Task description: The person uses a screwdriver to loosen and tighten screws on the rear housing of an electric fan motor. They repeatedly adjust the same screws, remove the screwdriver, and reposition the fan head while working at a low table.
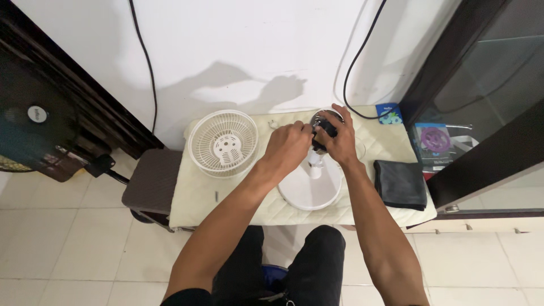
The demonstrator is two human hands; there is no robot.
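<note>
A white wall (238,51) with two black cables (144,62) hanging down it stood behind a low worktop (198,195) covered by a pale quilted cloth, set on a tiled floor (68,238) between dark wood furniture. Near the middle of the worktop stood a small fan body on its round white base (309,190), its dark motor head (322,126) bare of any guard. The left hand (289,148) was closed around the left side of the motor head, its grip clamped there, and the right hand (340,139) wrapped the head from the right and behind, fingers curled shut over it; whether a small part sat between the fingertips could not be told. To the left, well apart from the hands, a white fan grille (223,143) lay flat on the cloth, and a small dark screw-like piece (216,196) lay just below it. A folded black cloth (400,184) rested at the right end, and a blue box (389,113) sat at the back right corner. The likely hazards looked modest: with both hands pressing on the tall head, the light base could tip or skid on the soft cloth, and the loose small piece near the front edge could roll off onto the floor if the cloth were tugged.
</note>
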